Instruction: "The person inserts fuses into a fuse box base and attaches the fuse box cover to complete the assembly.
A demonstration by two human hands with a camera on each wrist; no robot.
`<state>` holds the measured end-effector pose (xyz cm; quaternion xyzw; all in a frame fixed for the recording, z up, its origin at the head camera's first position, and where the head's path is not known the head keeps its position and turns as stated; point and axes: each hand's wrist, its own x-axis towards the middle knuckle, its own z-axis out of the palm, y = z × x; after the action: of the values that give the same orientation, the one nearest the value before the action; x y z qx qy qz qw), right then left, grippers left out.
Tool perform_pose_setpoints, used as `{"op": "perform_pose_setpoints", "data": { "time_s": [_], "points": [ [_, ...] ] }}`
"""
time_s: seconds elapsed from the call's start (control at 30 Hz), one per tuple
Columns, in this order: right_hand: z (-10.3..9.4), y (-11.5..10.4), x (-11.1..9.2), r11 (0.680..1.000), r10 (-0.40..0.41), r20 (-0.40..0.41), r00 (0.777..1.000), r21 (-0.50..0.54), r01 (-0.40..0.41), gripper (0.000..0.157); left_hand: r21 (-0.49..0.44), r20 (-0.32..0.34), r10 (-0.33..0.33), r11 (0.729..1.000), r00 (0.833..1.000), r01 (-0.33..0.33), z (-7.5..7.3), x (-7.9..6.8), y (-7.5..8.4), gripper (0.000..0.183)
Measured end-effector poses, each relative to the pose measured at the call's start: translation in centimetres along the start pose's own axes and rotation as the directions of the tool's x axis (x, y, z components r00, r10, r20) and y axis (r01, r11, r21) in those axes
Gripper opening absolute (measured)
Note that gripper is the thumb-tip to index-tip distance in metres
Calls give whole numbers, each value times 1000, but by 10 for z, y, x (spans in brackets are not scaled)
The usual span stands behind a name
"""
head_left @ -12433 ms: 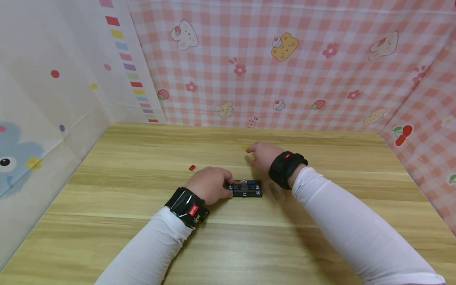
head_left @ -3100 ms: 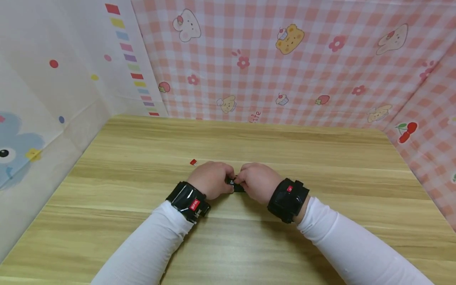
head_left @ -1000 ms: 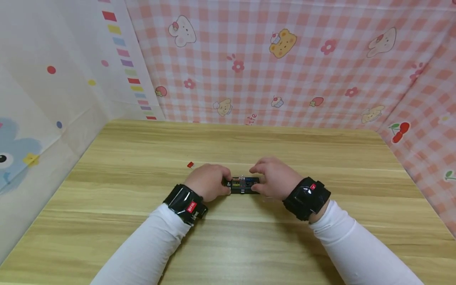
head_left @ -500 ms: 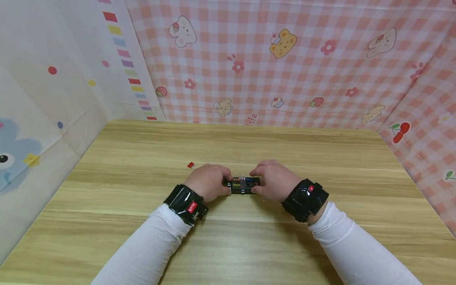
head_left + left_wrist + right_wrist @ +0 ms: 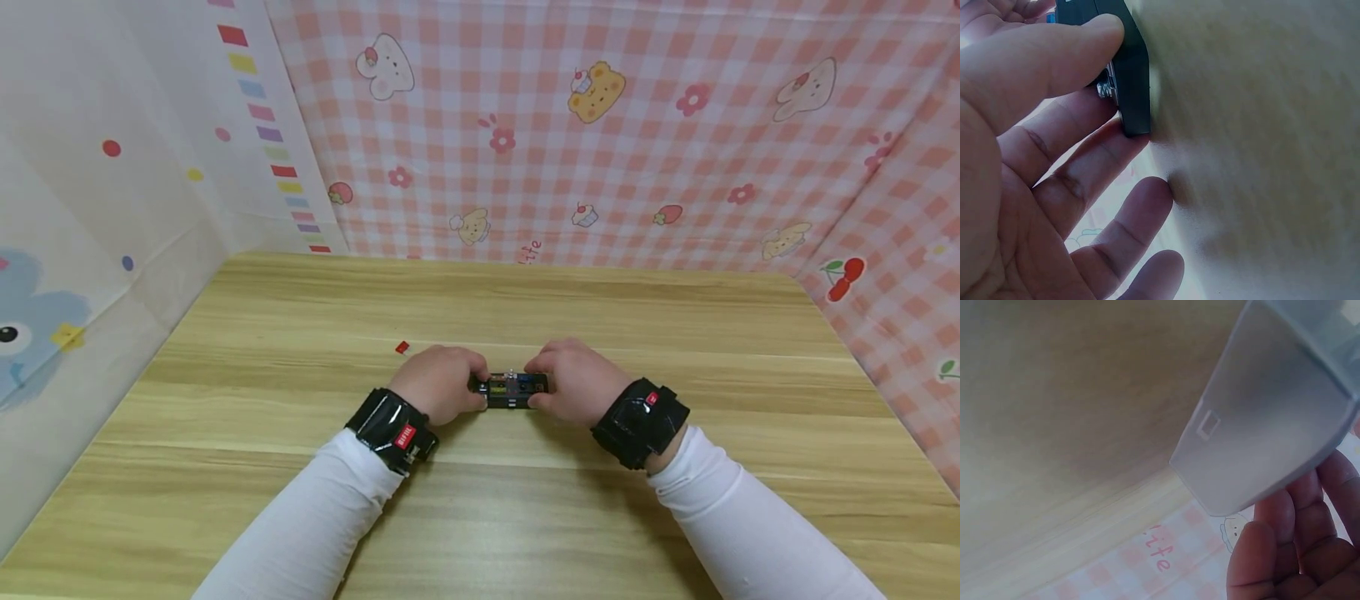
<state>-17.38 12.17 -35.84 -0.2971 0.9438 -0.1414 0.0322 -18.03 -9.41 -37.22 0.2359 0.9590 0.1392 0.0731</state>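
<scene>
A small black fuse block with metal screws lies crosswise at mid-table. My left hand grips its left end between thumb and fingers. In the left wrist view that black end sits under the thumb, beside a screw terminal. My right hand holds the right end, thumb at the near side and fingers at the far side. A yellow blade fuse sits in the block's left part. A clear plastic cover shows large in the right wrist view; in the head view it is mostly hidden by the right hand.
A red blade fuse lies on the wooden table, just beyond the left hand. Behind the table hangs a pink checked cloth. A pale printed cloth borders the left side.
The yellow fuse, earlier loose at the back of the table, now sits in the block. The right hand came back from there, worked at the block, then closed its fingers on the right end.
</scene>
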Motion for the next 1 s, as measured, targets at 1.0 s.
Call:
{"op": "perform_pose_setpoints", "data": {
  "time_s": [1.0],
  "points": [
    [5,-4,4,997,22,41,999,-78,-19,25,9,-11,2,1000,1000,-2,0,-1,0,21]
  ]
}}
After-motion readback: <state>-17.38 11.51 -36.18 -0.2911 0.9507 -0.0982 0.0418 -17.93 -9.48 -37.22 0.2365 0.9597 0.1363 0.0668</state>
